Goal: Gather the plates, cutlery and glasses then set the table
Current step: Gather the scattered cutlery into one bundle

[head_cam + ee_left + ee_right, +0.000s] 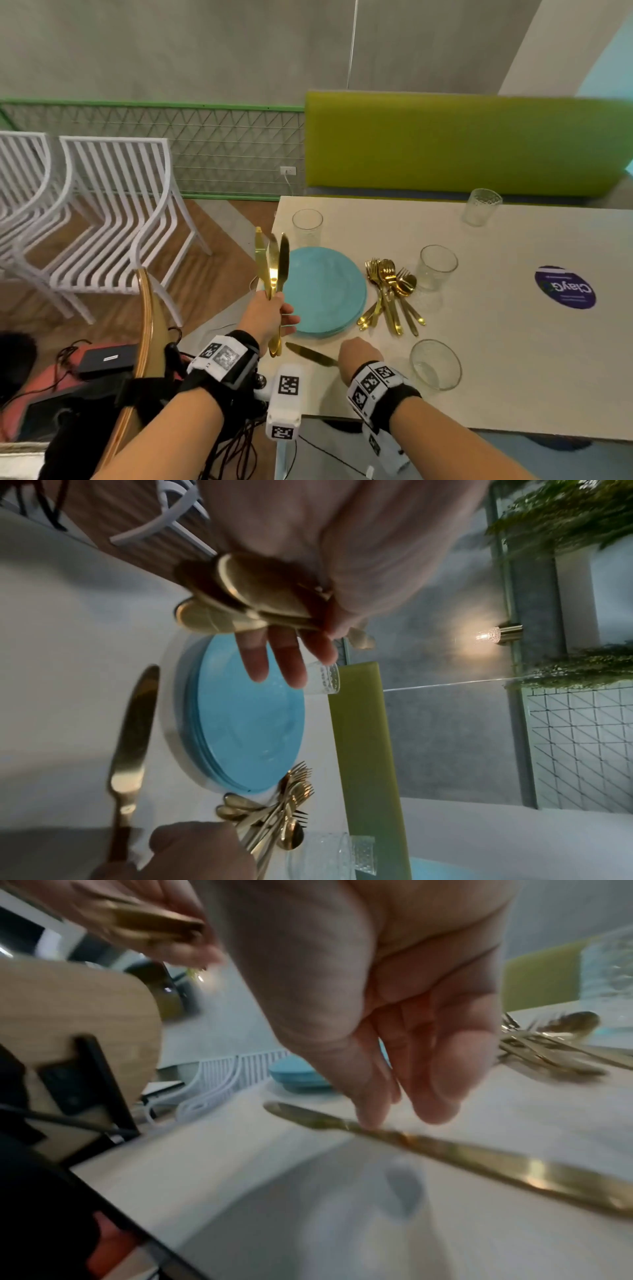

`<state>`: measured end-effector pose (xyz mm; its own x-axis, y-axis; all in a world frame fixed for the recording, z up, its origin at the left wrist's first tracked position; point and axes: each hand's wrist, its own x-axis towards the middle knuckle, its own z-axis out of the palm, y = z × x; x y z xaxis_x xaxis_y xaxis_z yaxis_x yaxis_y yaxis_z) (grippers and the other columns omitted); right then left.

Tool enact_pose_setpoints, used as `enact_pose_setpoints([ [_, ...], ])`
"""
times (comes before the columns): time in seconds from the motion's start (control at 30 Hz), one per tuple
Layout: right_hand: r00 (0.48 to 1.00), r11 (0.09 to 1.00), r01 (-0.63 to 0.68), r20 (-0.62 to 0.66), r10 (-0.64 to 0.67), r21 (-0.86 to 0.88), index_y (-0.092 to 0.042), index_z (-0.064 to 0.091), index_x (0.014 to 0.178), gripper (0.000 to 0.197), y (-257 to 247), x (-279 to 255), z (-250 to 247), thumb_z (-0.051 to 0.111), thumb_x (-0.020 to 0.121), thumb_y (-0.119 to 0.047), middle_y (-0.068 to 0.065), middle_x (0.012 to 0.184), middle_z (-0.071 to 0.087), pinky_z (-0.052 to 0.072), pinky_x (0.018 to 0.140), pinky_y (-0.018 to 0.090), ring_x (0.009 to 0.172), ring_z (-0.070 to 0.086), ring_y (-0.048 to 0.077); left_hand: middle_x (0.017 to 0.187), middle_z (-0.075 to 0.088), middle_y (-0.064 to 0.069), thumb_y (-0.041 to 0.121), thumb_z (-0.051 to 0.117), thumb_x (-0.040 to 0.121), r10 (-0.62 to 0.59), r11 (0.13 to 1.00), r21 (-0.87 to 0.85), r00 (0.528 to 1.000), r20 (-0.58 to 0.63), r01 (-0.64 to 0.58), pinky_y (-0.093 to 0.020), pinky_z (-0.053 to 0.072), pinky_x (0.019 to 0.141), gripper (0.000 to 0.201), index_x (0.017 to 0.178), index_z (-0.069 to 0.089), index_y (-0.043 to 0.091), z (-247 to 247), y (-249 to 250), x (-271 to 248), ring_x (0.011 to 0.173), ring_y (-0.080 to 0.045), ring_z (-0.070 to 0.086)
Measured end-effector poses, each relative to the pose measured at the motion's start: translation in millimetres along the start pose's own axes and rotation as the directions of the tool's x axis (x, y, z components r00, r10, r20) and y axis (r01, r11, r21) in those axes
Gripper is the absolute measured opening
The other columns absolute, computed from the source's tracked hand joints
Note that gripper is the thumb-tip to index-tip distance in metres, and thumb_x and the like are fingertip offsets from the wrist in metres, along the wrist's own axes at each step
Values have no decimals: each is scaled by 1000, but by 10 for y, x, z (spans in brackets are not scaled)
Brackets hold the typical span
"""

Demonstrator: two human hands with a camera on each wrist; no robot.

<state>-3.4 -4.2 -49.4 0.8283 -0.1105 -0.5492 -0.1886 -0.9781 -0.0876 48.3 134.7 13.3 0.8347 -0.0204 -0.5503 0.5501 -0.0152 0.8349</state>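
Observation:
My left hand [270, 315] grips three gold knives [274, 267] upright by their handles at the table's left edge, some of its fingers sticking out straight over a stack of blue plates [325, 291]. A fourth gold knife [310, 353] lies flat on the table in front of the plates. My right hand [356, 356] hovers over its handle end; in the right wrist view the fingertips [373, 1118] touch the knife [479, 1161] without closing round it. A pile of gold forks and spoons [390, 294] lies right of the plates.
Clear glasses stand on the beige table [513, 359]: one behind the plates [307, 226], one far right [481, 207], one by the cutlery [436, 267], one near my right wrist [435, 365]. White chairs [113, 212] and a wooden chair back [145, 325] stand left; a green bench [462, 144] runs behind.

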Motion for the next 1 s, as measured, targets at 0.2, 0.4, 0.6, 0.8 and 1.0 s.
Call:
enact_pose_setpoints([
  [0.2,996,996,-87,-12,87,5,-3,57,121,30,42,42,166,40,96,-5,13,125,59,47,93,32,115,58,27,75,45,-4,20,36,99,-22,997,72,1000,6,22,-28,47,63,16,98,47,8,-104,-179,65,57,-11,42],
  [0.4,989,987,-147,16,147,70,-6,63,108,26,67,117,225,63,84,-18,10,114,65,51,84,29,105,64,25,73,44,-4,20,37,100,-26,994,105,999,23,24,-26,46,58,18,88,48,11,-116,-270,67,58,-12,42],
  [0.6,977,961,-213,55,207,174,-6,64,106,38,89,178,276,74,76,-27,8,110,66,52,77,26,100,66,22,76,46,-4,20,37,100,-1,991,133,1000,30,-3,-24,48,58,16,98,49,9,-156,-285,95,59,-11,43],
  [0.8,973,948,-229,82,216,221,-4,63,110,42,95,197,258,74,76,-28,7,104,66,52,80,24,98,65,21,76,45,-4,20,37,99,-5,991,134,999,41,0,-25,47,56,17,91,48,10,-169,-296,116,60,-12,43],
  [1.0,993,896,-69,-59,105,438,-5,71,97,21,119,75,-207,67,80,-18,8,96,70,52,72,22,81,62,14,73,44,-6,16,35,100,34,998,55,995,98,-39,-30,47,56,20,83,45,9,-125,-137,137,55,-15,42],
])
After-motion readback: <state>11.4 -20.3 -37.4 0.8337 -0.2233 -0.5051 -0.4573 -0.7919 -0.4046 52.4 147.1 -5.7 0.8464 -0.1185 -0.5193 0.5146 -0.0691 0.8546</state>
